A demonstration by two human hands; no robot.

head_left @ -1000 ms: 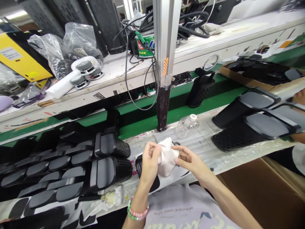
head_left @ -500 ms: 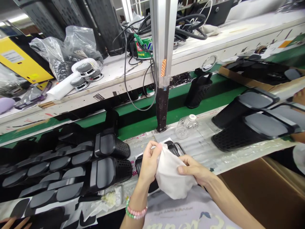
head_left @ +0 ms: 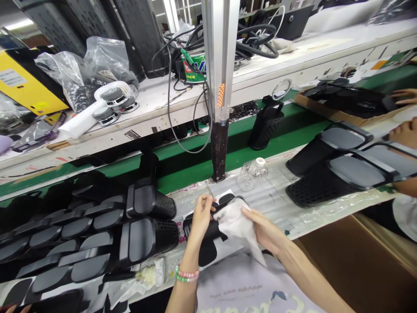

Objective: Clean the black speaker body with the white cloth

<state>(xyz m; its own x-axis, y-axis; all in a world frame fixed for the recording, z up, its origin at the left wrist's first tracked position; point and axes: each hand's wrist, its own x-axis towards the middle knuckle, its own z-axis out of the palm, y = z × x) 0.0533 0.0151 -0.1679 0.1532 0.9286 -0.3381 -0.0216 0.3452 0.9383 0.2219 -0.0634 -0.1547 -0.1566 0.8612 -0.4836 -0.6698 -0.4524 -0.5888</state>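
Cloth (head_left: 240, 221) was pinched in the right hand (head_left: 265, 229), forearm slanting inward — the left hand (head_left: 202, 211) was raised nearby, fingers curled, their grip I could not tell.

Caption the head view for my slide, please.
Right hand holding a white cloth at a workbench, black perforated housings on both sides.

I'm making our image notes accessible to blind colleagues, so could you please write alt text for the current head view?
A person's right hand holds a crumpled white cloth over a black part on a cluttered workbench, with the left hand close beside it. Grey-faced black housings lie left and right; a clear bottle sits beyond the hands.
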